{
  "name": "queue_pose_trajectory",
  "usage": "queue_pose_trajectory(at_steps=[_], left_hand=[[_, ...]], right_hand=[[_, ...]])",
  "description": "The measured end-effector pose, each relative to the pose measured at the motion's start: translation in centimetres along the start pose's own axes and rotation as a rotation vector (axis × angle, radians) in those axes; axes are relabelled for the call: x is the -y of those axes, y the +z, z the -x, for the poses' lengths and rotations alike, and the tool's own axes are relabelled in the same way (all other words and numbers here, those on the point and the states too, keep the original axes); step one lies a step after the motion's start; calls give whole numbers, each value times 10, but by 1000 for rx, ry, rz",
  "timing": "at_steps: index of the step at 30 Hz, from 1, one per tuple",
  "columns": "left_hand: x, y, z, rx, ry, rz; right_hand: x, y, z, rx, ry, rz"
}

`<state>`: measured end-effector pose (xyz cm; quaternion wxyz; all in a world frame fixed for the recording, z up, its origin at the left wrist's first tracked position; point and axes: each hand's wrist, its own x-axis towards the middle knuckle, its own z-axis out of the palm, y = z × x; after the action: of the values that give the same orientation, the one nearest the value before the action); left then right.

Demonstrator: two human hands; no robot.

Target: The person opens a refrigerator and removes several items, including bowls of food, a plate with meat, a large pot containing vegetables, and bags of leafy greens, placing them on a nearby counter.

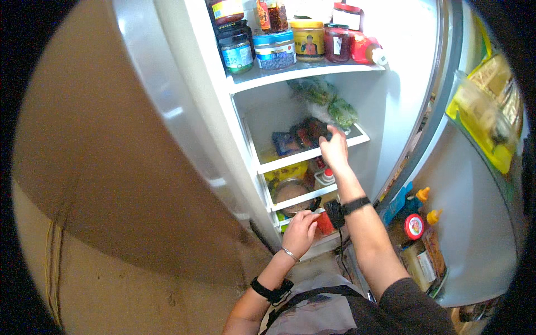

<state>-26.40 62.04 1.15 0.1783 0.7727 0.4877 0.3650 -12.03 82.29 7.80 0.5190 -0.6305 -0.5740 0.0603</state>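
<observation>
My right hand (334,147) reaches over the front edge of the refrigerator's middle glass shelf (310,155). Its fingertips are at dark packages (307,133) lying there; whether they grip anything is hard to see. Green leafy vegetables in clear plastic (344,112) lie just behind and right of those fingers. A blue packet (285,142) sits at the left end of the dark packages. Lower down, my left hand (299,234) is held before the lower shelves with its fingers loosely bent, near a round pot with a lid (292,194) and a red item (325,224). Nothing shows in that hand.
Several jars, among them a yellow-lidded jar (307,41), crowd the upper shelf (301,75). A red-capped bottle (329,175) stands on a lower shelf. The open door (477,234) at right holds bottles, a red-lidded jar (414,226) and a yellow bag (481,125).
</observation>
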Motion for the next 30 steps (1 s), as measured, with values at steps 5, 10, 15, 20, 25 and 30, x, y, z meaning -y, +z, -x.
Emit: queue_pose_trajectory(at_steps=[5, 10, 15, 20, 25, 30], left_hand=[[3, 11, -27, 30, 7, -28], [11, 10, -41, 54, -52, -34], [22, 13, -44, 83, -95, -61], [17, 20, -51, 50, -76, -21], [20, 36, -47, 32, -61, 35], [14, 42, -45, 5, -51, 59]], right_hand=[[0, 25, -112, 83, -4, 288], [-28, 65, -171, 34, -178, 436], [-42, 86, -198, 45, -196, 415], [-56, 85, -201, -21, -279, 324], [-40, 59, -178, -74, -197, 127], [-20, 15, -134, -202, -133, -64]])
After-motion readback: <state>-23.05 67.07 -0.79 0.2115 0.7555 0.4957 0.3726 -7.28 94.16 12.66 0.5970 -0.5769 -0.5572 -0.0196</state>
